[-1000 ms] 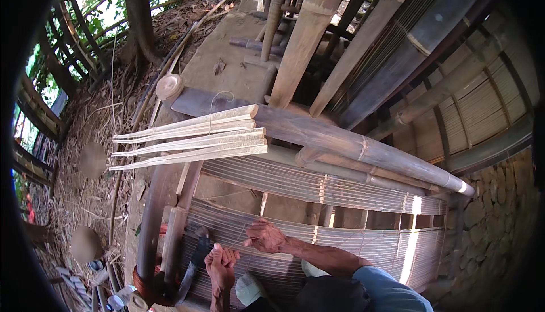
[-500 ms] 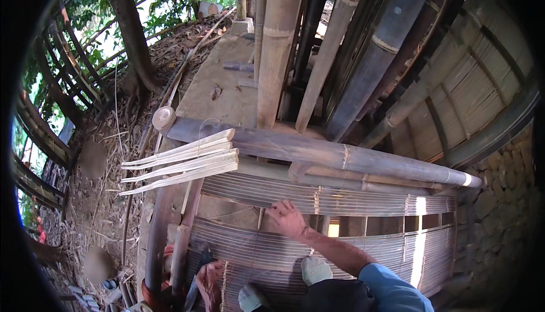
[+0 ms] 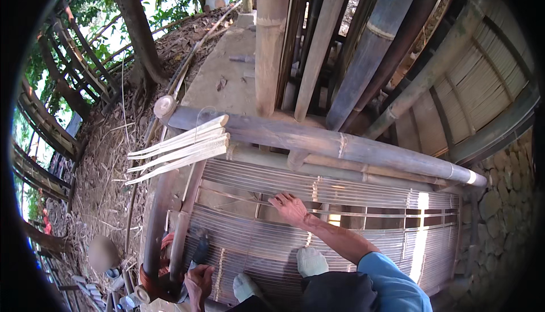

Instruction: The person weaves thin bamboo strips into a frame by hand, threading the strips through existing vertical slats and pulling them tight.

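My right hand (image 3: 288, 207) reaches across a bed of thin bamboo slats (image 3: 255, 243). Its fingers are bent over a single bamboo strip (image 3: 352, 215) that spans the gap between two groups of slats. Lower left, my left hand (image 3: 198, 282) is closed; what it may hold is hidden. Just beyond it lies a tool with a dark handle (image 3: 201, 246), partly covered by that hand. Several pale split bamboo pieces (image 3: 184, 150) rest on the thick bamboo pole (image 3: 301, 140) at the far side of the slats.
My feet in pale coverings (image 3: 312, 262) are on the slats. Tall bamboo poles (image 3: 269, 56) stand behind the thick pole. A woven panel (image 3: 482, 62) and a stone wall (image 3: 494, 212) flank the right. Leaf-strewn soil (image 3: 102, 198) and a tree trunk (image 3: 130, 22) lie left.
A bamboo strip now crosses the gap under my right hand, whose fingers have bent down to it. My left hand has moved left, over the lower part of the dark-handled tool.
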Demonstrator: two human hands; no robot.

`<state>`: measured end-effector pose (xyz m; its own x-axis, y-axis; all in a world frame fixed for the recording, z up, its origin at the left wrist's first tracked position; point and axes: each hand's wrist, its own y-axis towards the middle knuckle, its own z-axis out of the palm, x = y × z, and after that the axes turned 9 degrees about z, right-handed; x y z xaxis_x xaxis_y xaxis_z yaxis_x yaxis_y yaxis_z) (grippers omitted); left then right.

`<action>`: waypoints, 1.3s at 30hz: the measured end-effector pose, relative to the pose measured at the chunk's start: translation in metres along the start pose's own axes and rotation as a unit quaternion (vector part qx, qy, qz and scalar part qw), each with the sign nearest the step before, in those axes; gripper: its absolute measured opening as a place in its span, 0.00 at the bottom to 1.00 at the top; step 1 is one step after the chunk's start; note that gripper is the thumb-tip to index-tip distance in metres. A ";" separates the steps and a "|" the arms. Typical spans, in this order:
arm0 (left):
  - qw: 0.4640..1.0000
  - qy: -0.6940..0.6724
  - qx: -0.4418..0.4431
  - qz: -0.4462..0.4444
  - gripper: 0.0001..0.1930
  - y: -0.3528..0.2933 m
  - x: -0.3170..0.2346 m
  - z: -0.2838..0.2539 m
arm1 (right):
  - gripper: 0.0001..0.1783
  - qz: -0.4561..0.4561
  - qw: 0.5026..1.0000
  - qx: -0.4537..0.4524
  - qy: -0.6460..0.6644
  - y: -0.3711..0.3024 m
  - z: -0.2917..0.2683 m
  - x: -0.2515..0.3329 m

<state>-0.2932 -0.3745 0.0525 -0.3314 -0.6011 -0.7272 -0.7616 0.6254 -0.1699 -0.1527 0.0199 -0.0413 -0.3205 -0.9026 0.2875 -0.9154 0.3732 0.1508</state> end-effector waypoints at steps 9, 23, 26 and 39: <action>0.973 -0.224 -0.042 -0.037 0.13 0.019 0.007 -0.058 | 0.09 0.163 0.953 0.053 0.249 -0.018 0.020 0.035; 0.977 -0.059 -0.022 0.202 0.11 0.205 -0.060 0.059 | 0.22 0.215 0.945 0.159 0.190 0.019 0.081 0.006; 0.965 0.142 0.060 0.214 0.10 0.220 -0.058 0.127 | 0.22 0.308 0.905 0.209 0.208 0.030 0.079 0.023; 0.943 0.214 0.163 0.195 0.17 0.214 -0.072 0.157 | 0.12 0.350 0.886 0.156 0.262 0.023 0.049 0.035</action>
<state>-0.3446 -0.1190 -0.0363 -0.7993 -0.3951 -0.4527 -0.3456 0.9186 -0.1915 -0.1964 -0.0133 -0.0740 -0.7537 -0.2191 0.6197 -0.5860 0.6509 -0.4826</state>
